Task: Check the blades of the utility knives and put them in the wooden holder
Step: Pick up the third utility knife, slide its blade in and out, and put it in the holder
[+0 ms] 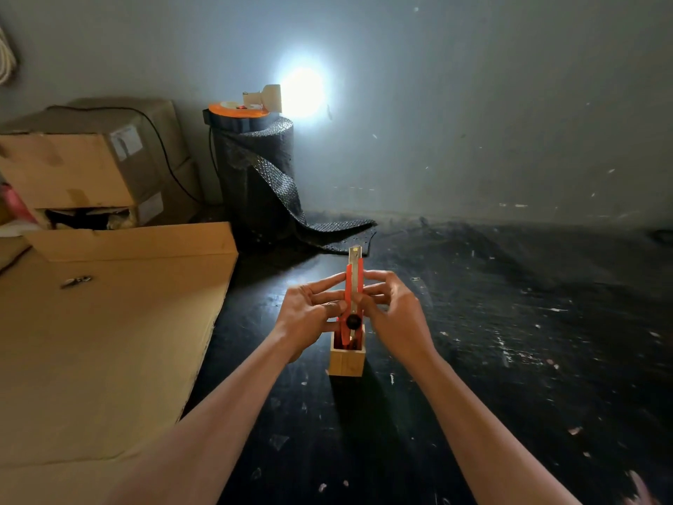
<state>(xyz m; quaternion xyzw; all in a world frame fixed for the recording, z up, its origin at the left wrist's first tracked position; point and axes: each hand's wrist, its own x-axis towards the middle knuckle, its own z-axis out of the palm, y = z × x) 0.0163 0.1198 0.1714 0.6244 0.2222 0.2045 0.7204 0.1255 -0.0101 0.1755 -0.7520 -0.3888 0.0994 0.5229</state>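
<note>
An orange utility knife [354, 282] stands upright over the small wooden holder [346, 362], its metal blade extended at the top and its black knob near the holder's mouth. My left hand [309, 311] grips the knife's left side with fingers and thumb. From the right, my right hand [391, 308] pinches the same knife. The knife's lower end reaches into the holder, where more orange shows inside. The holder sits on the dark floor [473, 340].
A flat cardboard sheet [109, 340] lies to the left with a small metal piece [75, 281] on it. Cardboard boxes [91, 165] are stacked at the back left. A dark roll of mesh material [258, 176] with a lamp [269, 98] on top stands by the wall.
</note>
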